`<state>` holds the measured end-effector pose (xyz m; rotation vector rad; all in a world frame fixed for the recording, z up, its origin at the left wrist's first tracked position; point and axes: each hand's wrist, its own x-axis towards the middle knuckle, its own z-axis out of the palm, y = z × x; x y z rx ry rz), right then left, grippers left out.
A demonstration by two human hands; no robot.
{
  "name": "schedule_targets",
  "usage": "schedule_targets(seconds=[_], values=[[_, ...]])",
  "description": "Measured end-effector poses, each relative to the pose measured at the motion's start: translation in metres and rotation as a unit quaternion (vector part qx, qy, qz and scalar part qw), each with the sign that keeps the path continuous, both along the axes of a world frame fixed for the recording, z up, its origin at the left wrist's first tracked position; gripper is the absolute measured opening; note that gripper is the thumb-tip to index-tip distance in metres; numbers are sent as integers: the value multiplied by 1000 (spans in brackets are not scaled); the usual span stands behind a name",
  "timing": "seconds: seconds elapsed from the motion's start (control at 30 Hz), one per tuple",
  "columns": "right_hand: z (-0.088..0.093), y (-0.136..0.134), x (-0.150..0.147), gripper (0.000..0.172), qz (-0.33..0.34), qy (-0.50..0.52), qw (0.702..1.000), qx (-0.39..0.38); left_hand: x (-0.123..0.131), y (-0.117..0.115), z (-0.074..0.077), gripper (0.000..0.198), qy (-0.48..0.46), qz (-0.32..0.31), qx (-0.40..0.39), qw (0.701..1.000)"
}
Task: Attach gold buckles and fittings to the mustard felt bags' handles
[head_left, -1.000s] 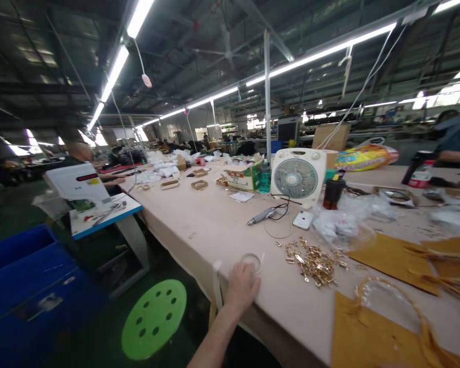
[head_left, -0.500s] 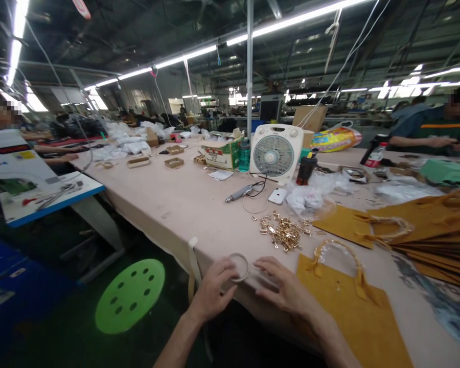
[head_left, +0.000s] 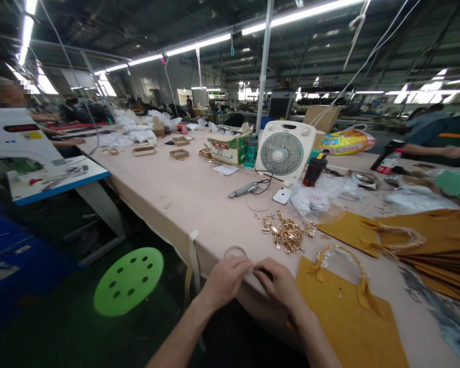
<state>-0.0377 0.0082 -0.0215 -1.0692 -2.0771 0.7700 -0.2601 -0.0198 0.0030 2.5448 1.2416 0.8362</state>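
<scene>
A thin pale ring, which looks like a narrow roll of tape (head_left: 235,248), stands at the table's front edge. My left hand (head_left: 225,281) is closed around its near side, hiding the lower part. Close against it, my right hand (head_left: 279,283) has thumb and fingers pinched together beside the roll; what is between them is too small to make out. Right of my hands lies a mustard-yellow bag (head_left: 343,301) with a plastic-wrapped handle (head_left: 343,250). Beyond them is a pile of small gold metal fittings (head_left: 289,235).
A grey corded power tool (head_left: 243,190), a white phone (head_left: 282,195) and a box fan (head_left: 285,151) are farther back. More mustard bags (head_left: 444,230) lie stacked at right. A green stool (head_left: 138,278) and a sewing machine (head_left: 23,135) are at left. Co-workers sit on both sides.
My right hand, spread apart from the ring before, has come in to my left and its fingers have pinched together. My left hand now covers more of the ring. The view has shifted slightly.
</scene>
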Motion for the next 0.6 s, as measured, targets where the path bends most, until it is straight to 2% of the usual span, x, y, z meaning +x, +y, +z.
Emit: schedule_targets(seconds=[0.13, 0.27, 0.47, 0.6], values=[[-4, 0, 0, 13, -17, 0, 1000, 5, 4, 4, 3, 37, 54, 20, -11, 998], [-8, 0, 0, 12, -19, -17, 1000, 16, 10, 13, 1, 19, 79, 23, 1, 997], [-10, -1, -2, 10, -45, -57, 996, 55, 12, 26, -5, 17, 47, 6, -7, 999], [-12, -1, -4, 9, -57, -98, 989, 94, 14, 27, -6, 16, 20, 22, -32, 999]])
